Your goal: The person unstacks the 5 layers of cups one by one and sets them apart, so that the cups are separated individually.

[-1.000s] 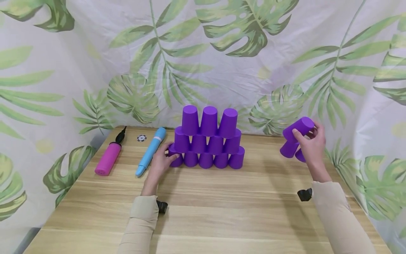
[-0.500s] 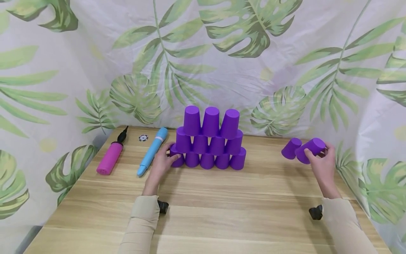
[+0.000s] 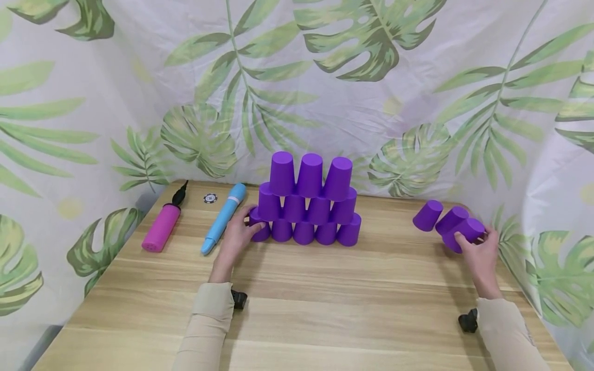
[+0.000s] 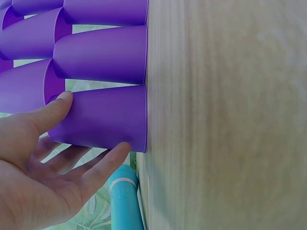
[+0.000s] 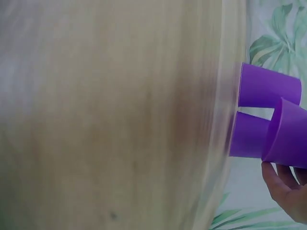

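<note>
A pyramid of upside-down purple cups (image 3: 310,206) stands at the back middle of the wooden table (image 3: 325,293), in three rows. My left hand (image 3: 250,220) rests with straight thumb and fingers against the bottom-left cup (image 3: 260,233); in the left wrist view that hand (image 4: 93,122) lies either side of that cup (image 4: 105,115). At the far right my right hand (image 3: 473,239) grips a tilted purple cup (image 3: 468,229), low beside two loose cups (image 3: 428,215) (image 3: 451,219). The right wrist view shows the held cup (image 5: 290,134) over the fingers (image 5: 283,191).
A pink hand pump (image 3: 160,226), a blue marker-like tube (image 3: 223,219) and a small round chip (image 3: 210,198) lie at the back left. Leaf-printed cloth (image 3: 139,103) walls the table on three sides. The right table edge runs just past the loose cups.
My right hand has lowered its cup from above the two loose cups and moved it right, down beside them. My left hand has stayed on the bottom-left cup.
</note>
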Action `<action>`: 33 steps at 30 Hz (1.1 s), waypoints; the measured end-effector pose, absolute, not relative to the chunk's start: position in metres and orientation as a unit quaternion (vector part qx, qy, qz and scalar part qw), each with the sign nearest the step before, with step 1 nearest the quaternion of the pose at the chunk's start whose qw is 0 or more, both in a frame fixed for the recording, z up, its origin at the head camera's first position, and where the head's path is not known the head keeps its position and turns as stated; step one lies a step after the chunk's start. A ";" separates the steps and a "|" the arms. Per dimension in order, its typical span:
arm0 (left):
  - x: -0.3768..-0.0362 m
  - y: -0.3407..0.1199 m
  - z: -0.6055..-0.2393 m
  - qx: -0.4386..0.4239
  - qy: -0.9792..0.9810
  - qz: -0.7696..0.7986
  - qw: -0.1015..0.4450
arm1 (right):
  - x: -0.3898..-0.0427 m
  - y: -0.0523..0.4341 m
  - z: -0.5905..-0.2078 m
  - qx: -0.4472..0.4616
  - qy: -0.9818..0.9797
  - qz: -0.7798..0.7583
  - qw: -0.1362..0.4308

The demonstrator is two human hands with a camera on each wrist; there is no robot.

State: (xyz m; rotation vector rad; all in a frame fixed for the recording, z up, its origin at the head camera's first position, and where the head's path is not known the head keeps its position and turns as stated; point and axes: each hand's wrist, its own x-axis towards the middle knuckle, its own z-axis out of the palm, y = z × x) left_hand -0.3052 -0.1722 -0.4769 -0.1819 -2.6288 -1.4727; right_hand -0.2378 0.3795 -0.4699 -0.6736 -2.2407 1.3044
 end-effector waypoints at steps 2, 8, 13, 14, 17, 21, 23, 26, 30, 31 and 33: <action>-0.305 -0.172 -0.477 -0.061 -0.868 -0.488 0.062 | -0.238 0.382 -0.472 -0.250 -0.819 0.466 0.223; -0.303 -0.172 -0.477 -0.060 -0.864 -0.495 0.066 | -0.240 0.391 -0.473 -0.252 -0.829 0.455 0.205; -0.304 -0.172 -0.477 -0.061 -0.865 -0.494 0.064 | -0.242 0.400 -0.479 -0.258 -0.830 0.457 0.190; -0.304 -0.172 -0.477 -0.061 -0.865 -0.493 0.064 | -0.242 0.401 -0.481 -0.258 -0.830 0.457 0.190; -0.305 -0.172 -0.477 -0.061 -0.867 -0.490 0.062 | -0.243 0.406 -0.485 -0.257 -0.833 0.453 0.187; -0.306 -0.173 -0.476 -0.060 -0.867 -0.491 0.063 | -0.244 0.411 -0.487 -0.255 -0.841 0.444 0.177; -0.306 -0.173 -0.476 -0.063 -0.865 -0.493 0.065 | -0.244 0.412 -0.488 -0.256 -0.842 0.443 0.172; -0.306 -0.173 -0.476 -0.066 -0.865 -0.494 0.066 | -0.242 0.413 -0.488 -0.257 -0.845 0.440 0.163; -0.307 -0.173 -0.478 -0.066 -0.866 -0.492 0.062 | -0.241 0.413 -0.488 -0.258 -0.848 0.435 0.156; -0.307 -0.173 -0.478 -0.066 -0.866 -0.492 0.062 | -0.241 0.413 -0.488 -0.258 -0.849 0.434 0.156; -0.307 -0.173 -0.478 -0.064 -0.866 -0.492 0.060 | -0.241 0.413 -0.488 -0.256 -0.852 0.429 0.157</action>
